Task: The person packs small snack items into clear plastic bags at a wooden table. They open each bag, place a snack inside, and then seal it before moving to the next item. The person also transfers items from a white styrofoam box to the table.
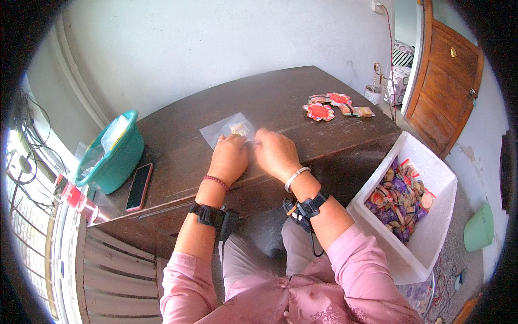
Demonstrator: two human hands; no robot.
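Observation:
A clear plastic bag (pixel 218 128) lies on the dark wooden table (pixel 259 93) in front of me. Inside or under its film is a small pale yellowish item (pixel 239 128), too blurred to name. My left hand (pixel 230 157) grips the near edge of the bag, with the thumb side towards the middle. Close beside it, my right hand (pixel 276 150) is closed with its fingertips at the bag's right corner. The fingers of both hands partly hide that edge.
Red flower-shaped cards (pixel 319 111) and small wrapped packets (pixel 365 111) lie at the table's back right. On the left are a teal basin (pixel 121 162) with plastic bags and a phone (pixel 139 187). A white foam box (pixel 435 182) of wrapped snacks (pixel 398 198) stands at right.

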